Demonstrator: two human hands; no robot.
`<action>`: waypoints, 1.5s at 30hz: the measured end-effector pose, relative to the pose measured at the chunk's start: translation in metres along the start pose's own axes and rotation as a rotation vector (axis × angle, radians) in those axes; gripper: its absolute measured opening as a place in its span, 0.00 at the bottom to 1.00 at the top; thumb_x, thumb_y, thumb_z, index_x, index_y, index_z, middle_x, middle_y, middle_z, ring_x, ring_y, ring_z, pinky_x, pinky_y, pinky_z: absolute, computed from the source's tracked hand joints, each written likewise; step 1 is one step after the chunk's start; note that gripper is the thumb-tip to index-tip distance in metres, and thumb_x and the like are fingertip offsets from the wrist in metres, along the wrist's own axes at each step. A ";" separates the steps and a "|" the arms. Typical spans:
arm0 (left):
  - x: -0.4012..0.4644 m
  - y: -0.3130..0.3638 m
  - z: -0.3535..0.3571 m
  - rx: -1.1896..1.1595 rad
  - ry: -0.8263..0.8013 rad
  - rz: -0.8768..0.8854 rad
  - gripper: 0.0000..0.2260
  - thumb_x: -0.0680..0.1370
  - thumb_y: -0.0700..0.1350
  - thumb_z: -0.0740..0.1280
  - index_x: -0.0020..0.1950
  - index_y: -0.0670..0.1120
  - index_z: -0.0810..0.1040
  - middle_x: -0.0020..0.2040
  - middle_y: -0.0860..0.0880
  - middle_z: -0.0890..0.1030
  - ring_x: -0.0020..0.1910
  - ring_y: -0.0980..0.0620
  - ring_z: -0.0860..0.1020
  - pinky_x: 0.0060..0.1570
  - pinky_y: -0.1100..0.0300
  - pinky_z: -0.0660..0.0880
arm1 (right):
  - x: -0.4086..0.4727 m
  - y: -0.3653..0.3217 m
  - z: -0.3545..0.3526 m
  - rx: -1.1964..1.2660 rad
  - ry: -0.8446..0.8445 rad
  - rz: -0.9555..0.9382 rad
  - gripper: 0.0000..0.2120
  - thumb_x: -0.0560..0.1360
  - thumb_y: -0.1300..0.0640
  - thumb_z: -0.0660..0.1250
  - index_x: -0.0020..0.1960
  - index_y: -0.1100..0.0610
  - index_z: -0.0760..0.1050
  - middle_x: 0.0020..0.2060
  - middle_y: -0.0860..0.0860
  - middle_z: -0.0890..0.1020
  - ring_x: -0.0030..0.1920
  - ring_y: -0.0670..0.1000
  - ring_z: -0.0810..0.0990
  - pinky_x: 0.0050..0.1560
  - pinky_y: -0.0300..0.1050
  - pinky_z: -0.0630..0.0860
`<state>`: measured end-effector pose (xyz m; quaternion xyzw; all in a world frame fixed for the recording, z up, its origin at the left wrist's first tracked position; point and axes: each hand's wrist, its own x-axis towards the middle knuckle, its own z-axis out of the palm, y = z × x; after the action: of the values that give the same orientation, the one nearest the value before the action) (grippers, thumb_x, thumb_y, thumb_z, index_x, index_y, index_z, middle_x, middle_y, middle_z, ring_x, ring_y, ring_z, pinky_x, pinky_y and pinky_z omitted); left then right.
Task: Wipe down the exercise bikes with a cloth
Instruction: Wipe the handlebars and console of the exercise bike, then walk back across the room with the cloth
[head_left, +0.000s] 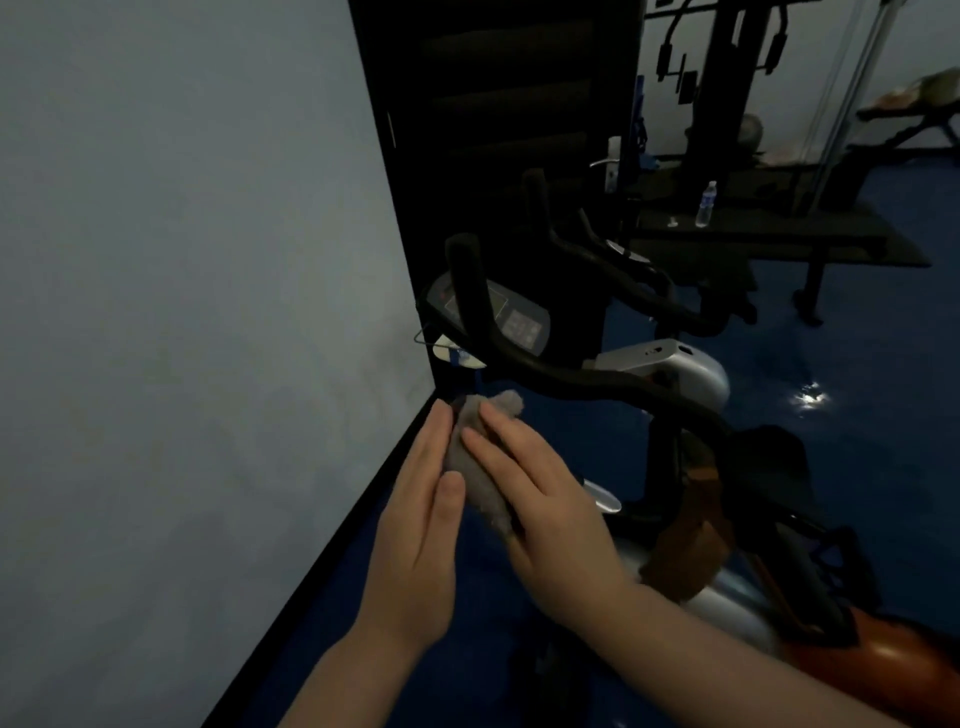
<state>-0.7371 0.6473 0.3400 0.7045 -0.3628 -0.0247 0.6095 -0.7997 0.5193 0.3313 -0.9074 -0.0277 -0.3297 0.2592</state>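
Both forearms reach forward. The left hand (415, 525) and right hand (540, 499) press a grey cloth (480, 457) between flat palms, fingers straight and close together. The cloth sits just below the near bike (587, 384) handlebar, not touching it.

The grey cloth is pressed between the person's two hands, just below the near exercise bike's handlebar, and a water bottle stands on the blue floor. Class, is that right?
Not quite. The head view shows the water bottle standing on the dark bench, not the floor. The rest holds: grey cloth between left hand and right hand, below the handlebar.
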 end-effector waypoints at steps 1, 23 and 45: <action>-0.008 -0.005 -0.001 0.020 0.001 -0.016 0.21 0.80 0.61 0.52 0.74 0.64 0.58 0.74 0.65 0.62 0.74 0.62 0.60 0.69 0.68 0.59 | -0.010 0.002 -0.001 -0.036 -0.025 -0.009 0.29 0.75 0.64 0.68 0.73 0.56 0.64 0.74 0.50 0.63 0.75 0.51 0.60 0.73 0.50 0.61; -0.127 -0.002 0.232 0.201 -0.756 -0.134 0.14 0.80 0.52 0.60 0.65 0.61 0.72 0.65 0.68 0.68 0.65 0.71 0.65 0.60 0.72 0.64 | -0.325 0.036 -0.150 -0.032 0.066 1.015 0.24 0.77 0.55 0.64 0.69 0.37 0.64 0.64 0.31 0.70 0.63 0.33 0.69 0.62 0.33 0.68; -0.216 0.097 0.562 0.111 -1.412 0.159 0.12 0.80 0.48 0.62 0.63 0.58 0.73 0.60 0.65 0.71 0.57 0.74 0.68 0.51 0.79 0.63 | -0.551 0.061 -0.348 -0.204 0.637 1.494 0.17 0.77 0.47 0.62 0.63 0.31 0.66 0.56 0.29 0.74 0.57 0.32 0.73 0.51 0.30 0.72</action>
<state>-1.2105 0.2924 0.1939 0.5218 -0.7219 -0.4119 0.1921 -1.4200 0.3630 0.1921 -0.5684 0.6893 -0.3130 0.3222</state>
